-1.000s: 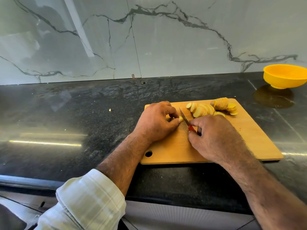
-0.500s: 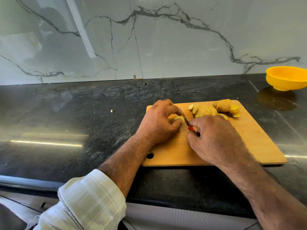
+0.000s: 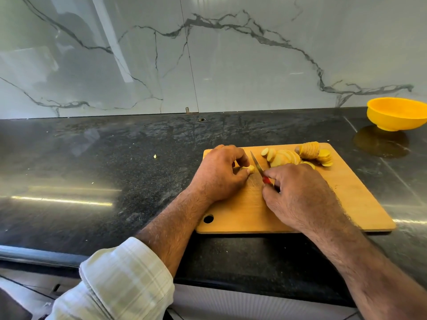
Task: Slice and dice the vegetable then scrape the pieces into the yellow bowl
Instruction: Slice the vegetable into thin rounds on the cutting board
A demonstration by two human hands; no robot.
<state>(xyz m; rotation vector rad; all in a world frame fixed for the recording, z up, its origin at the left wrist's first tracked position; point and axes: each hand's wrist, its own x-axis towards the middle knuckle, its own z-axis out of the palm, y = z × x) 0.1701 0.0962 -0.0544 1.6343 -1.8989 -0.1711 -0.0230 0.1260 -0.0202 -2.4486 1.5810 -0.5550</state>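
The left hand's (image 3: 218,174) fingers (image 3: 240,158) were curled down and, with the thumb, pinched the small pale-yellow end piece of the vegetable (image 3: 250,169) against the rectangular light-brown wooden cutting board (image 3: 351,192). Just right of that stub, the right hand's (image 3: 300,195) fingers were wrapped round the red handle of a small narrow-bladed knife (image 3: 257,163), only a bit of red showing between thumb and forefinger; the blade pointed away from the person and slanted a little left, its edge down beside the stub, though whether it touched the stub could not be told. Beyond the right hand, toward the board's far edge, lay a fanned row of thin round yellow slices (image 3: 283,157), and just right of them a tighter leaning stack of ridged slices (image 3: 310,150) with a few flat ones spilling off it. The board lay on a dark speckled stone desk (image 3: 104,162), a round hanging hole at its near left corner. The round yellow plastic bowl (image 3: 396,114) stood on the desk well beyond the board's far right corner, close to the grey-veined white marble wall (image 3: 231,54). A tiny pale scrap (image 3: 154,156) lay on the desk left of the board. A rolled pale checked sleeve (image 3: 122,280) covered the left forearm.
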